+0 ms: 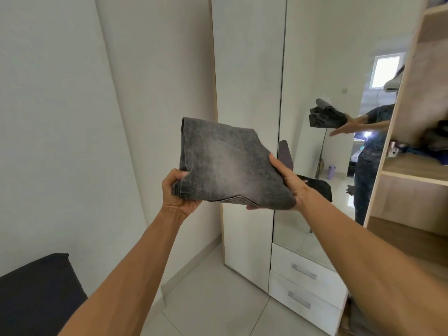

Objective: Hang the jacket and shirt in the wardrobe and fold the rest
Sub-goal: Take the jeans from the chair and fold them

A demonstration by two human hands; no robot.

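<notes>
A folded pair of grey washed jeans (225, 163) is held up flat in front of me at chest height. My left hand (178, 194) grips its near left corner, thumb on top. My right hand (289, 181) supports its right edge from the side and below. The wardrobe (244, 93) stands just behind the jeans, with its white door shut. To the right, open wooden shelves (412, 175) hold some folded clothes (434, 141).
A mirror door (322, 132) reflects a person holding the folded garment. Two white drawers (305, 284) sit below the mirror. A dark cushion or seat (36, 294) lies at the lower left. The floor (213, 299) is pale tile.
</notes>
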